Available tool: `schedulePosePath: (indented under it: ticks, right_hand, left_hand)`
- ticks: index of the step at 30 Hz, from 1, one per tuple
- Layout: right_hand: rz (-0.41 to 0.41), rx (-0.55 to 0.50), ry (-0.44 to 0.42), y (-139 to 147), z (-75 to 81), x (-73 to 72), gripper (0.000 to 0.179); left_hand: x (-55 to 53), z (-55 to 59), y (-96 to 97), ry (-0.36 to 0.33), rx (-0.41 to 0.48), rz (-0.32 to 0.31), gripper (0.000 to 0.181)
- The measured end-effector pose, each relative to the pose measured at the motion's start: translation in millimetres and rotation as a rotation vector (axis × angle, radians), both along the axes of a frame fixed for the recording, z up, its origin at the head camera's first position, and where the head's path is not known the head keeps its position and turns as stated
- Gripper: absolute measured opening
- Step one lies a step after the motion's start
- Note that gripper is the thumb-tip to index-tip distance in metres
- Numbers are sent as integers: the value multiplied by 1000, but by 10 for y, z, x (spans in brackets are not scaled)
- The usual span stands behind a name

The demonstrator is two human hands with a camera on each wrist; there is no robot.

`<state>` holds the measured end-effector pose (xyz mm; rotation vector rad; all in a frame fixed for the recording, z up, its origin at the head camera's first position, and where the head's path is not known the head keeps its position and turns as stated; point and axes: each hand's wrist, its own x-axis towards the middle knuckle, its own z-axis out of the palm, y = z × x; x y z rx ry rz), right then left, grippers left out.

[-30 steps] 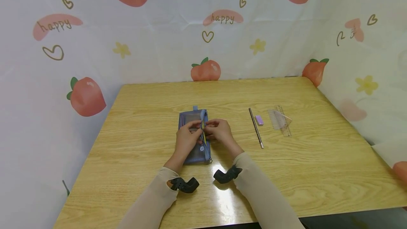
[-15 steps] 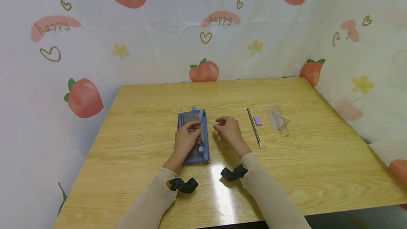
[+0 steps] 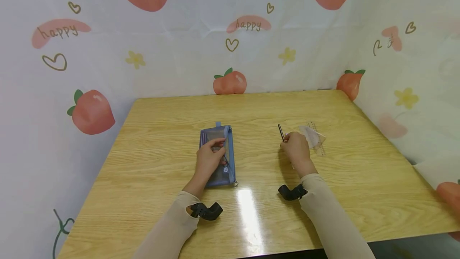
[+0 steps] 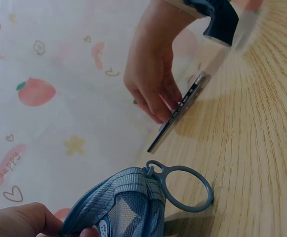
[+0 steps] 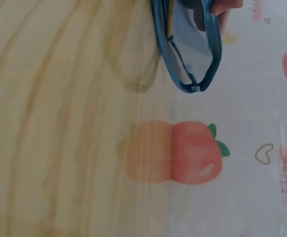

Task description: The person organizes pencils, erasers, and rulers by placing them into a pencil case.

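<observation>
The left hand (image 3: pixel 208 159) pinches the rim of the blue mesh pouch (image 3: pixel 231 155) on the table (image 3: pixel 161 151), apparently to hold its mouth apart; farther right, the right hand (image 3: pixel 296 147) brings bent fingers to the pencil (image 3: pixel 281 133) — whether gripping, I cannot tell — near the clear ruler (image 3: pixel 320 150).

White glare streaks the table (image 3: pixel 258 159) (both wrist views look dimmer, softer).

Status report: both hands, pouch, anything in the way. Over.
Left hand pinching open pouch. Right hand down at pencil, grip unclear. Clear ruler off to the right, not between pouch and pencil.
</observation>
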<state>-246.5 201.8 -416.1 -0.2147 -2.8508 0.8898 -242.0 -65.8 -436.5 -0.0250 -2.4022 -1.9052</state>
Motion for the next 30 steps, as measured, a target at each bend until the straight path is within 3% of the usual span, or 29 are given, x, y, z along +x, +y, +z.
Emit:
schedulePosePath:
  ticks: [4,18,26,30]
  right_hand:
    - [-13,55,1,20,-44,-11,22]
    - [-17,79,-8,-6,-56,-35,18]
    - [-22,53,-4,19,-73,-35,24]
    - [9,-19,-4,54,-94,-44,23]
  left_hand:
    - [-2,-11,-12,-4,-4,3,35]
    - [-5,-10,-23,15,-21,-1,33]
    - [3,-9,-23,16,-14,-6,33]
    - [3,-13,-24,18,-15,-4,33]
